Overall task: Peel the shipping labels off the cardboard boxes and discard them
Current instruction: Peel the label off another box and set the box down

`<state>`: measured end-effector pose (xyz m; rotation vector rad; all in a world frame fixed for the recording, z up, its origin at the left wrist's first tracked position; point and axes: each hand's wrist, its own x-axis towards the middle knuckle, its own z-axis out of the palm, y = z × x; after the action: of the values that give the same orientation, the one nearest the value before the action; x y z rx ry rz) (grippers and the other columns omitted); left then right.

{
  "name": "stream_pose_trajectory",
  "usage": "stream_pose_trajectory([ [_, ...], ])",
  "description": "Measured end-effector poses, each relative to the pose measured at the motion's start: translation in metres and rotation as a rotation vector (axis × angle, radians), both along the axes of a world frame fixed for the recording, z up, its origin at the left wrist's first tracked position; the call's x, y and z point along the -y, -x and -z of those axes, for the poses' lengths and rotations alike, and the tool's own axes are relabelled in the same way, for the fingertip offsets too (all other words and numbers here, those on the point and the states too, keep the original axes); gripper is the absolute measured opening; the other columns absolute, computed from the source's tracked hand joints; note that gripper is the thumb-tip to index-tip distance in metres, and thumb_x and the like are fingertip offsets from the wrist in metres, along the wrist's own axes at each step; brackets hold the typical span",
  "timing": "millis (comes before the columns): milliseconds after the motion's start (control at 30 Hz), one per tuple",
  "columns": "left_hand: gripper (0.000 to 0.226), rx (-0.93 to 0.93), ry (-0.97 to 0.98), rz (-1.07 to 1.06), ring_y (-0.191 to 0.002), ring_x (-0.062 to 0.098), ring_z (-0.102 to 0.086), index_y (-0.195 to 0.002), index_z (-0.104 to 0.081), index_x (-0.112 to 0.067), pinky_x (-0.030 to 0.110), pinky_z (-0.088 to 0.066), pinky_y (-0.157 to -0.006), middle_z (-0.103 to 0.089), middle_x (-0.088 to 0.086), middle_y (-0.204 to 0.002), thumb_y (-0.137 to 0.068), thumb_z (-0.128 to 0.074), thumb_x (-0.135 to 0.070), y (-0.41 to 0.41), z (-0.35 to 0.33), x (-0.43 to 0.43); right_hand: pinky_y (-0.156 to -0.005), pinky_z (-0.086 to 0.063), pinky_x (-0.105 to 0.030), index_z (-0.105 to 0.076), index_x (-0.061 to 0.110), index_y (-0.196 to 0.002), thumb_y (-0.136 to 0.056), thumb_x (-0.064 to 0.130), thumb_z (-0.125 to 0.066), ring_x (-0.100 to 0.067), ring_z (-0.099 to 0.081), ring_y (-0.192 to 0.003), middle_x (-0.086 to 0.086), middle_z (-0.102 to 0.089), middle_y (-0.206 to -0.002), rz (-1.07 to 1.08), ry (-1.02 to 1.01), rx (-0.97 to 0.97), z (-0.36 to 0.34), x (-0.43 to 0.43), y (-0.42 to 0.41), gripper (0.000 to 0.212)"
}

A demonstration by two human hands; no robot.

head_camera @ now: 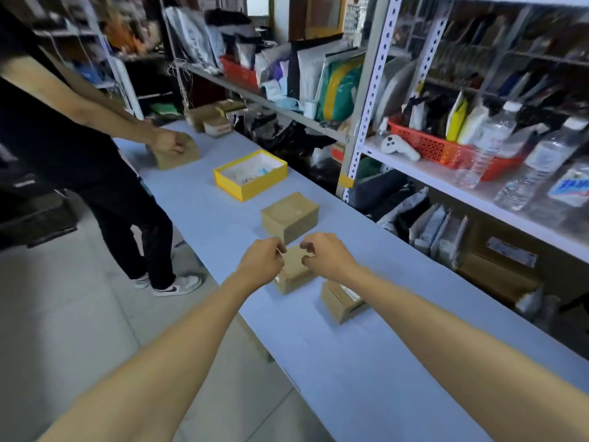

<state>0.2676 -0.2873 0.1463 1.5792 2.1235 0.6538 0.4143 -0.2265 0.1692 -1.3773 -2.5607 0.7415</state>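
At centre frame, both hands grip a small cardboard box [294,269] on the surface [204,212]: left hand [259,266] at 9 o'clock, right hand [322,255] at 3 o'clock, fingers curled closed. Any label is hidden; being thin and tearable, it likely peels best from a lifted corner.

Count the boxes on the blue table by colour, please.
Brown cardboard boxes: 6
Yellow box: 1
Total: 7

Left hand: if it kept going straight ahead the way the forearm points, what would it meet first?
Probably the larger cardboard box just beyond the small cardboard box that the left hand and right hand are working on. The yellow box lies further along. Depth is hard to judge here.
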Motion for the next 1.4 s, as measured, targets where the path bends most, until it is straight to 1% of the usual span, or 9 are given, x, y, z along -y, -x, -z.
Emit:
stream_pose_trajectory([
  [100,0.029,0.031,0.016,0.027,-0.098,0.025,-0.062,-0.108,-0.065,-0.010,0.031,-0.050,-0.080,-0.069,0.008,-0.102,-0.085,-0.047,-0.005,0.027,0.006,-0.019,-0.084,-0.051,-0.039,-0.064,0.004,-0.111,-0.081,0.013,-0.062,-0.031,-0.059,-0.103,-0.014,-0.065,-0.106,0.039,-0.002,0.025,0.002,-0.019,0.026,0.032],
  [200,0.029,0.066,0.034,0.080,-0.095,0.026,-0.063,-0.106,-0.065,-0.011,0.032,-0.051,-0.079,-0.069,0.008,-0.101,-0.085,-0.046,-0.004,0.044,0.013,-0.048,-0.082,-0.048,-0.034,-0.063,0.006,-0.114,-0.084,0.014,-0.061,-0.029,-0.058,-0.105,-0.012,-0.064,-0.109,0.060,-0.015,0.034,0.002,-0.041,0.044,0.031],
  [300,0.028,0.060,0.030,0.165,-0.095,0.027,-0.063,-0.105,-0.065,-0.008,0.032,-0.051,-0.078,-0.070,0.010,-0.099,-0.084,-0.047,-0.004,0.054,0.013,-0.088,-0.073,-0.044,-0.032,-0.067,0.007,-0.106,-0.083,0.010,-0.059,-0.027,-0.058,-0.095,-0.008,-0.064,-0.097,0.071,-0.039,0.051,0.004,-0.071,0.055,0.024],
  [400,0.025,0.031,0.012,0.223,-0.094,0.028,-0.062,-0.103,-0.065,-0.007,0.036,-0.052,-0.076,-0.069,0.012,-0.100,-0.084,-0.050,-0.005,0.056,0.010,-0.126,-0.076,-0.050,-0.039,-0.067,0.007,-0.102,-0.081,0.010,-0.058,-0.026,-0.054,-0.086,-0.005,-0.060,-0.087,0.116,-0.066,0.053,0.008,-0.101,0.061,0.023],
  [600,0.023,0.000,0.022,0.390,-0.091,0.027,-0.064,-0.096,-0.064,-0.015,0.039,-0.054,-0.077,-0.068,0.009,-0.100,-0.082,-0.047,-0.007,0.045,0.015,-0.185,-0.091,-0.050,-0.042,-0.060,0.005,-0.119,-0.085,0.015,-0.059,-0.030,-0.058,-0.111,-0.013,-0.062,-0.121,0.229,-0.034,0.119,0.009,-0.134,0.044,0.035],
  [800,0.028,0.001,0.098,0.537,-0.083,0.026,-0.064,-0.107,-0.062,-0.013,0.037,-0.053,-0.071,-0.064,0.007,-0.097,-0.084,-0.048,-0.005,0.014,0.016,-0.222,-0.094,-0.044,-0.036,-0.056,0.005,-0.126,-0.087,0.016,-0.058,-0.028,-0.051,-0.122,-0.012,-0.058,-0.129,0.438,0.020,0.106,0.009,-0.143,0.004,0.041],
  [1000,0.027,-0.076,0.234,0.711,-0.098,0.025,-0.062,-0.108,-0.062,-0.011,0.036,-0.053,-0.084,-0.067,0.008,-0.105,-0.082,-0.054,-0.005,0.004,0.034,-0.230,-0.093,-0.046,-0.034,-0.059,0.005,-0.123,-0.085,0.015,-0.059,-0.028,-0.055,-0.118,-0.012,-0.061,-0.125,0.717,0.121,0.068,0.025,-0.120,-0.017,0.040],
  [1233,0.029,-0.031,0.338,0.745,-0.098,0.027,-0.063,-0.111,-0.061,-0.008,0.032,-0.050,-0.079,-0.067,0.011,-0.107,-0.083,-0.057,-0.006,0.044,0.061,-0.232,-0.087,-0.050,-0.032,-0.059,0.005,-0.119,-0.082,0.014,-0.059,-0.028,-0.059,-0.109,-0.013,-0.061,-0.120,0.912,0.240,-0.054,0.050,-0.108,0.020,0.038],
  [1400,0.056,-0.194,0.480,0.701,-0.123,0.033,-0.048,-0.130,-0.038,-0.001,0.037,-0.042,-0.096,-0.046,0.018,-0.134,-0.086,-0.065,-0.023,0.067,0.106,-0.202,-0.088,-0.050,-0.037,-0.059,0.003,-0.113,-0.083,0.017,-0.060,-0.031,-0.059,-0.105,-0.015,-0.060,-0.118,1.012,0.383,-0.064,0.093,-0.079,0.056,0.033],
])
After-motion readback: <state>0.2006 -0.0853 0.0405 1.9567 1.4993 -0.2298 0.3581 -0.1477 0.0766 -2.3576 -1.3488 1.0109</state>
